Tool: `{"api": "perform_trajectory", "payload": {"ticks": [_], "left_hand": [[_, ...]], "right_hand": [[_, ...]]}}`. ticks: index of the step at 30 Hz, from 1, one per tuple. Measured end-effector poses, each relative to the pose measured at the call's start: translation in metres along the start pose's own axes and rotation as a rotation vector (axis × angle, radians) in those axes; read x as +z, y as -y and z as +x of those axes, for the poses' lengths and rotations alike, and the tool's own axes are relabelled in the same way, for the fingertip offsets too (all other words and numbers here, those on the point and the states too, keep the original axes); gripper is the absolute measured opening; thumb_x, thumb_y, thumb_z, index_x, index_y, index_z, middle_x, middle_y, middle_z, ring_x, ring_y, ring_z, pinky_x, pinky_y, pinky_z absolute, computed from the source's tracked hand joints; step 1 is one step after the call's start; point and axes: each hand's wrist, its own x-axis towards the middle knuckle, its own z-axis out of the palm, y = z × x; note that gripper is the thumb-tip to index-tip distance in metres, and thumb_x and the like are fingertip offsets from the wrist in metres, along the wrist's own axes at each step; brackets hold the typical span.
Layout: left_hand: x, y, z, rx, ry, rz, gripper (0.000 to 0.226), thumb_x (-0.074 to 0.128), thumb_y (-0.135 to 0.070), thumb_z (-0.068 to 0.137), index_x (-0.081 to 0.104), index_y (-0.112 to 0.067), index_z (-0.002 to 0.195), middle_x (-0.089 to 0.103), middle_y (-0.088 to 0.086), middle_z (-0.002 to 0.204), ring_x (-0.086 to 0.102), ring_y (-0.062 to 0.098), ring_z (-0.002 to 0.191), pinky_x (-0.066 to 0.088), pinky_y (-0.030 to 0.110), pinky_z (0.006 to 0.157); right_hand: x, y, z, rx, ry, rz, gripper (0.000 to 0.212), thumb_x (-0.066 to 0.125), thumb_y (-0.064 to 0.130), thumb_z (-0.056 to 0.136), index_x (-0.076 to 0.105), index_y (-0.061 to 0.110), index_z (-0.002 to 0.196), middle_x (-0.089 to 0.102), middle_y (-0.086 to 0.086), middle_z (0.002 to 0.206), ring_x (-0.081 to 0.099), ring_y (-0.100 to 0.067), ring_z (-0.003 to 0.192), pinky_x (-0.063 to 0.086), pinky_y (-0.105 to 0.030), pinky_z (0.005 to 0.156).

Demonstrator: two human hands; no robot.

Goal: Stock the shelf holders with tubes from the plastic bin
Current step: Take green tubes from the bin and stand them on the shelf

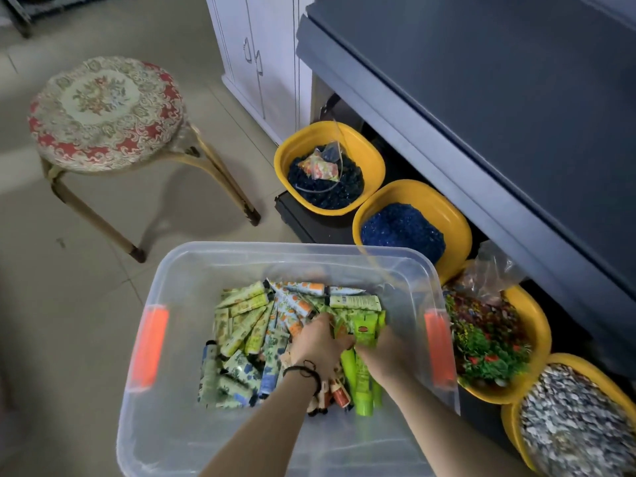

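Both forearms reach down into the clear plastic bin (165, 425) on the floor, where the tubes (247, 325) lie heaped; the right hand (383, 342) curls round a bunch of green tubes (365, 333); the left hand (318, 340) digs in beside them, fingers buried, so I cannot tell their set; best to gather a modest bunch, caps aligned, before lifting.

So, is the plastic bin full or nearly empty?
Partly full: tubes lie in a loose heap on the bottom of the plastic bin; its clear walls rise bare above them.
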Motion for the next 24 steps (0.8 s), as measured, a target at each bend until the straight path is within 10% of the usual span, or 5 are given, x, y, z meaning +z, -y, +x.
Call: {"api": "perform_trajectory", "payload": {"ticks": [10,19,24], "left_hand": [[-0.013,0.007,0.010,0.115,-0.044,-0.187,0.015,0.071,-0.020,0.081,0.065,-0.016,0.094,0.064,-0.001,0.083,0.056,0.012,0.068,0.041,0.017,0.054],[-0.096,-0.007,-0.036,0.363,0.012,-0.340,0.019,0.074,-0.009,0.079,0.065,-0.021,0.092,0.070,-0.003,0.082,0.063,0.007,0.060,0.055,0.025,0.063],[-0.173,-0.029,-0.089,0.467,-0.064,-0.405,0.014,0.076,-0.015,0.077,0.067,-0.018,0.087,0.070,-0.002,0.075,0.062,0.005,0.064,0.049,0.020,0.063]], "right_hand": [[-0.007,0.014,-0.008,-0.145,0.049,0.192,0.033,0.070,0.020,0.078,0.043,0.013,0.097,0.054,-0.003,0.083,0.054,-0.020,0.073,0.039,-0.031,0.055],[-0.070,0.061,-0.056,-0.360,0.189,0.511,0.041,0.043,0.026,0.101,0.029,0.025,0.139,0.048,0.010,0.117,0.055,-0.016,0.104,0.043,-0.035,0.098],[-0.119,0.101,-0.100,-0.324,0.352,0.724,0.091,0.039,0.086,0.074,0.025,0.037,0.149,0.026,0.023,0.150,0.024,-0.001,0.138,0.014,-0.039,0.120]]}}
